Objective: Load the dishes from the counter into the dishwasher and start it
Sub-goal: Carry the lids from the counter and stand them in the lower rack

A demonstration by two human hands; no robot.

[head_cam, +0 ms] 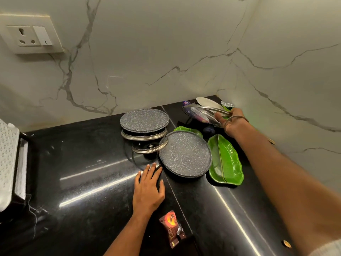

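A: What's each hand doing rn?

B: My right hand (232, 124) is reached into the back corner, thumb and fingers pinched on the rim of a steel plate (204, 113), tilted, near edge up off the pile. Lifting by the rim bc there's clutter under it: a white plate (207, 102), wrappers, can't tell what else. My left hand (148, 189) lies flat on the black counter (83, 182), fingers straight, holding nothing. Prob just bracing me while I lean in.

A: Where's the rest of the dishes?

B: All on the counter, none loaded. Dishwasher isn't in view. One speckled grey plate (185, 156) sits just past my left fingertips, a second (144, 120) behind it resting on a steel-rimmed lid (144, 135). Another glass lid (149, 146) is tucked partly under the near plate. Green leaf dish (226, 159) is right beside that plate, under my right forearm; a smaller green dish (187, 130) behind.

A: Room to get out?

B: Tight. Walls meet right behind the pile, so I'd say the only way out is up and back toward me. Forearm passes low over the leaf dish, could clip it. Left of the plates the counter's open, w/ a chocolate wrapper (171, 228) near my wrist.
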